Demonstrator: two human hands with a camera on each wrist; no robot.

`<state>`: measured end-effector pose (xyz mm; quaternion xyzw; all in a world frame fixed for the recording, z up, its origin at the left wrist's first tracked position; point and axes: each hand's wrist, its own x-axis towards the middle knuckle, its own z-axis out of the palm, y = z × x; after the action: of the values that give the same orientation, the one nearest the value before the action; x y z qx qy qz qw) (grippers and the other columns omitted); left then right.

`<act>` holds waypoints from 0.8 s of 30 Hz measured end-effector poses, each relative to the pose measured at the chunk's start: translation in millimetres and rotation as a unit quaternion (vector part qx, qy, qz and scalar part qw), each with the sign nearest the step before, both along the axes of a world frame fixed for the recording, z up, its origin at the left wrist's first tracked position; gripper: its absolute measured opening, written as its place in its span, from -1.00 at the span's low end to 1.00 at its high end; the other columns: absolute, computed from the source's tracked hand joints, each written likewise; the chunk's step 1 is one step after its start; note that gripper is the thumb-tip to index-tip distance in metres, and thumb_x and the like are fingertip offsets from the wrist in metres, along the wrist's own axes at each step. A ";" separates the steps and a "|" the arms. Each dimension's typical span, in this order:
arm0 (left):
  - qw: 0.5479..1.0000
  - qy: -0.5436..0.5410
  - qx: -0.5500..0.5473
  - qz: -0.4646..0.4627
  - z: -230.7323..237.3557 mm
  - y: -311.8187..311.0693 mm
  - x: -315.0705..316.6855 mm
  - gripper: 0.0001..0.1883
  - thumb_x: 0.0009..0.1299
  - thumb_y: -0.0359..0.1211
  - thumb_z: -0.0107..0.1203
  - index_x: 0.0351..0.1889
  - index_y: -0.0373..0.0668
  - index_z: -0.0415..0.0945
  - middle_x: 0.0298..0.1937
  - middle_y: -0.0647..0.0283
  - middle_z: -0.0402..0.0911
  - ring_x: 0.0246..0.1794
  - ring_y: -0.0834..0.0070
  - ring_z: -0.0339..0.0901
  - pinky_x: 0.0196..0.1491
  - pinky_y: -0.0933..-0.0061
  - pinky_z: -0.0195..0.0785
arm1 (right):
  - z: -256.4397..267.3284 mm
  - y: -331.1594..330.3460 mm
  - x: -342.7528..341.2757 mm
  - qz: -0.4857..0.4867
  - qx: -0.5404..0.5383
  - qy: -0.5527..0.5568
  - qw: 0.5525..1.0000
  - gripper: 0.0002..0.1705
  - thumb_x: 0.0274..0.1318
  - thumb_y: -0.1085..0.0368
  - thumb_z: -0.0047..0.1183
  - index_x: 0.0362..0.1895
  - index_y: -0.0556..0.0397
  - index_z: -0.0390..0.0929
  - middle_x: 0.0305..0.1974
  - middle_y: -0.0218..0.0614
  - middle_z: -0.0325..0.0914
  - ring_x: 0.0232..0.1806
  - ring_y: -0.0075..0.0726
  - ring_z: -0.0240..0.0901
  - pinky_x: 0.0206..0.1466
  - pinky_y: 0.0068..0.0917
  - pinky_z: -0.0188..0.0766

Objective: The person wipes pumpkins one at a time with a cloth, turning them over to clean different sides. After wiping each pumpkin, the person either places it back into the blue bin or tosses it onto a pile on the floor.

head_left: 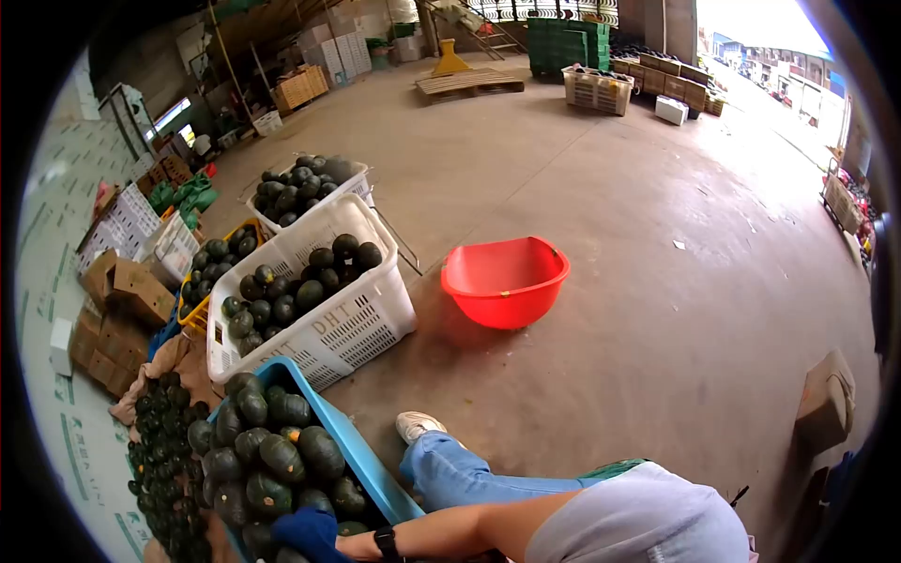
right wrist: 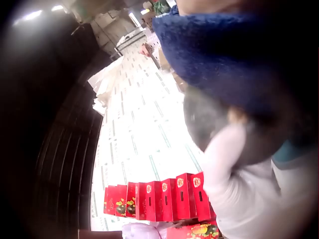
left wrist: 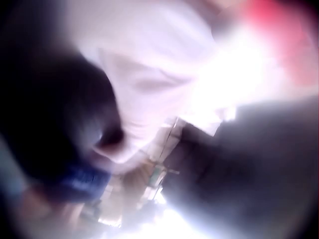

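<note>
My right hand (right wrist: 224, 164) looks curled round one dark squash (right wrist: 201, 119); its navy cuff (head_left: 310, 527) shows at seven o'clock in the head view, low over the blue tub (head_left: 361, 460). The left-wrist picture is so blurred that I cannot tell how far my left hand (left wrist: 144, 89) is spread, or whether it has hold of anything. I judge the squash handling to be partway along: the blue tub is heaped, the white crate (head_left: 375, 314) at nine o'clock is partly filled, and a dark green pile (head_left: 167, 446) at eight looks untouched. Which way the squashes travel, I cannot tell.
</note>
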<state>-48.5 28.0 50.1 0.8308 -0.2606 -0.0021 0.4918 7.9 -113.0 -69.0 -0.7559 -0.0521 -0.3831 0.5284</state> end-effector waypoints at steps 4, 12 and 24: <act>0.989 -0.077 0.120 0.040 6.3 -22.5 -22.1 -0.04 0.10 -0.45 0.33 0.48 -0.12 0.03 0.40 -0.01 0.18 0.38 0.13 0.18 0.41 0.10 0.04 | -0.7 -2.6 -4.6 0.005 -0.134 0.168 0.977 -0.78 -0.03 0.24 0.04 -0.31 0.04 0.63 -0.32 -0.06 0.59 -0.25 0.13 0.56 -0.25 -0.17 0.47; 0.996 -0.036 -0.067 0.039 -13.4 -34.5 -14.2 0.00 0.03 -0.55 0.30 0.49 -0.11 0.03 0.38 -0.03 0.23 0.32 0.09 0.26 0.34 0.02 0.15 | 80.6 19.9 -69.3 -0.118 0.013 0.093 0.989 -0.54 0.08 0.10 0.00 0.05 0.03 0.50 -0.04 -0.01 0.50 0.07 0.02 0.44 0.01 -0.24 0.42; 0.892 0.173 -0.387 0.156 -17.8 -60.5 -9.3 -0.35 0.21 -0.48 0.26 0.29 -0.32 0.31 0.19 0.02 0.47 0.11 0.22 0.46 0.18 0.19 0.38 | 45.6 -9.0 -48.4 -0.013 0.154 0.097 0.983 -0.57 0.14 0.18 -0.04 0.07 0.09 0.48 -0.03 0.04 0.54 0.02 0.15 0.48 0.08 -0.16 0.42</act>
<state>-57.8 -32.5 32.3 0.5914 -0.0181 0.0319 0.8056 -40.4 -122.1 -23.4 -0.6995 0.0690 -0.3187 0.6359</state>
